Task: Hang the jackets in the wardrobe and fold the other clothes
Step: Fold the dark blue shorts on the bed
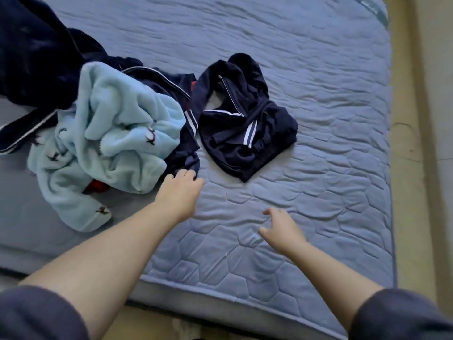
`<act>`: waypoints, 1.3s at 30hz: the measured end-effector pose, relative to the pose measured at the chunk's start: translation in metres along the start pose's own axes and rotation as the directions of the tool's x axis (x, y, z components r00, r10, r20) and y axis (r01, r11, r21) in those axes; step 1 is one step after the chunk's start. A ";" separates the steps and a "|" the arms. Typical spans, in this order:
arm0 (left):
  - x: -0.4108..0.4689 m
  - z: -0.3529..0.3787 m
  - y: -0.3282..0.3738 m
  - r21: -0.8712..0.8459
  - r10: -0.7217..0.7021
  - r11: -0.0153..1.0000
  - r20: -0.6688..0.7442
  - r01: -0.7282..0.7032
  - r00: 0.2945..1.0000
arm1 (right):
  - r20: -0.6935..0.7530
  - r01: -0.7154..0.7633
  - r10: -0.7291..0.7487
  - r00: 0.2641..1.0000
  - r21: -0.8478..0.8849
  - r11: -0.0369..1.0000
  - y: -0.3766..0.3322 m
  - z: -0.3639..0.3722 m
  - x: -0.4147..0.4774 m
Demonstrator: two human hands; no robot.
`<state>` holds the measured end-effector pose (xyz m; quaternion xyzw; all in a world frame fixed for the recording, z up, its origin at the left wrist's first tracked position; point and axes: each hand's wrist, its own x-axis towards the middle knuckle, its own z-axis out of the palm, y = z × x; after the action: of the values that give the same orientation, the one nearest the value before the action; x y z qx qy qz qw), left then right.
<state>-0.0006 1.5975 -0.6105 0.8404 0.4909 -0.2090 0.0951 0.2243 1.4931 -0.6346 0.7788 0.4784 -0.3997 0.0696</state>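
Observation:
A heap of clothes lies on the left of the blue quilted mattress [306, 69]. On top is a light blue fleece garment [117, 133] with small dark prints. Under it lies a navy garment with white stripes [181, 148], and a dark navy fleece piece [36, 52] fills the far left corner. Apart, near the middle, sits a crumpled navy zip jacket [245, 123] with white stripes. My left hand [180, 192] touches the lower edge of the navy garment in the heap, fingers curled at the cloth. My right hand [282, 229] hovers open above the bare mattress.
A bit of red cloth [96, 186] peeks from under the light blue fleece. The mattress ends at its front edge [220, 298] close to me. A beige floor or wall strip [416, 168] runs along the right side.

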 end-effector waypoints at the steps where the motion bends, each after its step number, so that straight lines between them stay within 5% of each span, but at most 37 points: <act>1: 0.017 0.015 0.001 0.044 0.003 0.999 -0.005 -0.003 1.000 | -0.015 0.017 -0.017 1.000 -0.018 1.000 -0.002 0.008 0.018; 8: 0.083 0.092 -0.038 0.071 -0.075 0.995 0.005 0.075 0.997 | -0.232 0.171 -0.303 0.924 -0.458 0.872 -0.036 0.008 0.131; 13: 0.083 0.115 -0.045 0.062 -0.072 0.995 -0.047 0.075 0.996 | -0.136 0.197 -0.444 0.886 -0.755 0.625 -0.041 -0.011 0.192; 19: 0.059 0.110 -0.004 0.050 -0.053 0.997 -0.136 0.061 0.989 | 0.057 0.427 -0.513 0.856 -0.637 0.642 -0.033 -0.009 0.161; 24: 0.028 0.104 0.036 -0.051 -0.069 0.997 -0.113 0.064 0.991 | 0.340 0.627 -0.563 0.753 -0.116 0.770 0.010 -0.003 0.100; 26: 0.022 0.103 0.050 -0.157 -0.050 0.988 -0.284 0.005 0.957 | 0.170 0.670 -0.651 0.740 -0.266 0.693 0.036 -0.007 0.096; 29: 0.024 0.103 0.074 -0.139 0.184 0.950 -0.471 -0.279 0.863 | 0.047 0.484 -0.602 0.797 -0.644 0.592 0.070 -0.012 0.103; 31: 0.031 0.103 0.093 -0.073 0.300 0.938 -0.321 -0.339 0.899 | 0.119 0.375 -0.448 0.886 -0.753 0.541 0.080 -0.007 0.111; 34: 0.047 0.104 0.113 0.012 0.161 0.987 -0.043 -0.161 0.986 | 0.008 0.296 -0.442 0.897 -0.753 0.587 0.071 0.005 0.118; 39: 0.040 0.055 0.092 -0.010 0.057 0.998 0.020 -0.057 0.998 | 0.011 0.378 -0.496 0.868 -0.661 0.648 0.059 -0.031 0.080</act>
<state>0.0814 1.5625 -0.6818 0.8516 0.4666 -0.2123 0.1099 0.3062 1.5319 -0.6846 0.5985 0.7638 -0.1471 0.1921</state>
